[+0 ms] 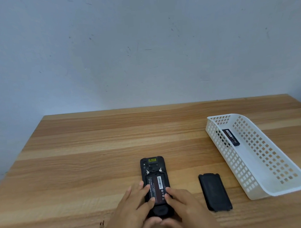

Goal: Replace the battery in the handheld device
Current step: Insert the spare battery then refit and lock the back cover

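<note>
1. At the near edge of the wooden table (88, 153), the left hand (133, 209) and the right hand (181, 206) are laid on the lower half of the handheld device (154, 168), one at each side.
2. The fingers of both hands are spread flat, not curled; the fingertips (152, 200) are pressed onto the battery (156, 188) seated in the open compartment, and the thumbs are met at the device's near end.
3. The device is laid face down, lengthwise away from the person, its back exposed and a yellow label seen at its far end.
4. Just right of the hands, the black back cover (215, 192) is laid flat on the table, apart from the device.
5. Farther right, a white perforated basket (268, 180) is set at an angle; a second battery (230, 137) is seen lying in its far end.
6. Behind the table a pale, scuffed wall (141, 43) is seen.
</note>
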`<action>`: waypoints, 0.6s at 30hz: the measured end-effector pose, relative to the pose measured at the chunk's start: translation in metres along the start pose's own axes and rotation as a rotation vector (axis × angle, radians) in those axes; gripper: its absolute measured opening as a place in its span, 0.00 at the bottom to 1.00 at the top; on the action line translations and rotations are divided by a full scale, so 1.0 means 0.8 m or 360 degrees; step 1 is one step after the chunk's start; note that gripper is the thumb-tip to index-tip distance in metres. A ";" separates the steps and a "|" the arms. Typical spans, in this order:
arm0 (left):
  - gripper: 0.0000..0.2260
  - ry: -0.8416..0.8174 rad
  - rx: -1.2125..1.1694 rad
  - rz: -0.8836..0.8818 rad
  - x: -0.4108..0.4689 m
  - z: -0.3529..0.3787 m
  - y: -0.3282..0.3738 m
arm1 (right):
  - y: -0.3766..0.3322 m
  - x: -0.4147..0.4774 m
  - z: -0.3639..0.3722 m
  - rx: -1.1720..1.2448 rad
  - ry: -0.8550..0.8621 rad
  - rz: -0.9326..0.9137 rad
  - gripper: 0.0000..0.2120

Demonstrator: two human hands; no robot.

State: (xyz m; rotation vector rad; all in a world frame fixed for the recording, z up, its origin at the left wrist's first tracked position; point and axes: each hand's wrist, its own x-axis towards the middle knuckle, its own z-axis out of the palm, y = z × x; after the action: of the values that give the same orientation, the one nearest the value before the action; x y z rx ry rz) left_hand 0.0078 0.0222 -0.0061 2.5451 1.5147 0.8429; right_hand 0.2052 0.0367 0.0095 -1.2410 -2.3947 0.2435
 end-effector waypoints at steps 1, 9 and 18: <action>0.20 -0.0037 0.0021 0.0012 -0.002 0.003 -0.002 | 0.001 0.001 0.000 -0.0025 -0.0011 -0.0007 0.34; 0.28 -0.0198 0.0159 -0.0024 0.007 0.001 -0.004 | -0.001 0.007 -0.001 -0.0016 -0.0110 0.0022 0.26; 0.31 -0.0547 0.0111 -0.0272 0.010 -0.017 0.007 | -0.008 0.014 -0.026 0.0124 -0.0423 0.0235 0.38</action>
State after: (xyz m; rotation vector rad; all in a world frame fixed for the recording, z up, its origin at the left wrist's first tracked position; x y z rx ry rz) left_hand 0.0084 0.0233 0.0105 2.4009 1.6367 0.3167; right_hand 0.2044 0.0414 0.0334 -1.4277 -2.4852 0.5748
